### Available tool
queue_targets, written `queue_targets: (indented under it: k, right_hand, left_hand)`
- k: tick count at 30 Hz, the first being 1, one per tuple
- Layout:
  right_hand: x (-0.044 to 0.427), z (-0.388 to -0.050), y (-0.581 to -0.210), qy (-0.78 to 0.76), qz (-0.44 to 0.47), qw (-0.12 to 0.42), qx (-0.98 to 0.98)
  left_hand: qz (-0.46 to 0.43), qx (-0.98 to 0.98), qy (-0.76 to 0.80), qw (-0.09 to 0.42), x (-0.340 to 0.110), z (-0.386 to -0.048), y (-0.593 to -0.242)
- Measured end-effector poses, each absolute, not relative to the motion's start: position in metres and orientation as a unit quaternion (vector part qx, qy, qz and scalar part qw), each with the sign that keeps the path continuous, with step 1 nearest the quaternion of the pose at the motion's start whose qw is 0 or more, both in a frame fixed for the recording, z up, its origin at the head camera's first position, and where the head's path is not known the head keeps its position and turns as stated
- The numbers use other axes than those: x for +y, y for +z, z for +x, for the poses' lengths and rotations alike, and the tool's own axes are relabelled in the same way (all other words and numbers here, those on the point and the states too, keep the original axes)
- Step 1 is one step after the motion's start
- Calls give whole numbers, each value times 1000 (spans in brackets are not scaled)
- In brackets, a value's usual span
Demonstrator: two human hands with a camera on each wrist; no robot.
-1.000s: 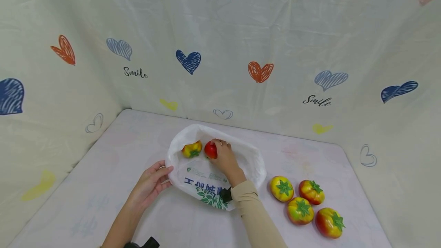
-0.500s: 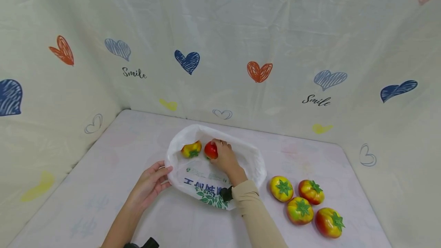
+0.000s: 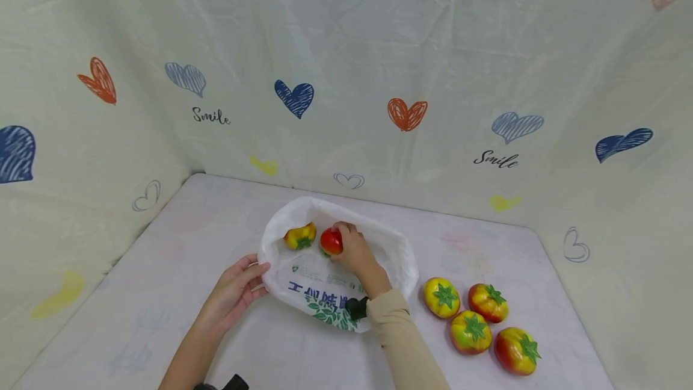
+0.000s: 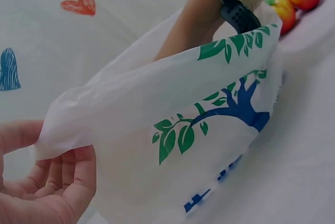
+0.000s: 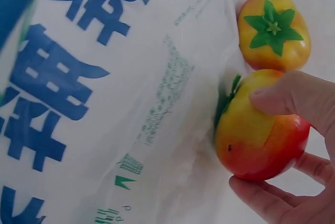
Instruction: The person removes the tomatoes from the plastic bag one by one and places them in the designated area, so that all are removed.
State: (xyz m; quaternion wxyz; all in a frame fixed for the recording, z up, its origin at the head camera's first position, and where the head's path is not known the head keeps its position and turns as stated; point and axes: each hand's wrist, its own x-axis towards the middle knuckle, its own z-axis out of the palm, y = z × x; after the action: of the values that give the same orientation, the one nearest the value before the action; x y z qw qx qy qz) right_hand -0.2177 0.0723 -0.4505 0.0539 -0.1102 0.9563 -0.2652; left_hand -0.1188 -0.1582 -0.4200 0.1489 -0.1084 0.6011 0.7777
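Note:
A white plastic bag with green leaf print and blue lettering lies on the table, its mouth spread wide. At its left rim, my left hand pinches the edge between thumb and fingers, also seen in the left wrist view. Inside the bag, my right hand holds a red-and-yellow tomato, with the thumb on its upper side and fingers below. That tomato's green leaves face the bag wall. Just beside it in the bag is another yellow-orange tomato, leaf star showing.
Several more red-and-yellow tomatoes stand on the white-covered table, right of the bag and close to the right forearm. A pale curtain with printed hearts rises behind and at the sides.
My right hand has shifted very slightly to the right, and a bit more of the red tomato shows in the head view. The left hand stays at the bag's rim.

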Motion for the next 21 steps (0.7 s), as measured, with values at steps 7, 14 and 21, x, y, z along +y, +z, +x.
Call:
queue_targets:
  k: [7, 14, 21]
  right_hand:
    - [75, -210, -450, -285, -120, 62, 949]
    - [76, -205, -445, -293, -115, 75, 946]
    - [76, -193, -432, -319, -115, 97, 936]
  left_hand:
    - [-102, 597, 781, 152, -159, -118, -420]
    - [-98, 598, 781, 153, -160, -117, -420]
    - [-100, 602, 778, 150, -161, -117, -421]
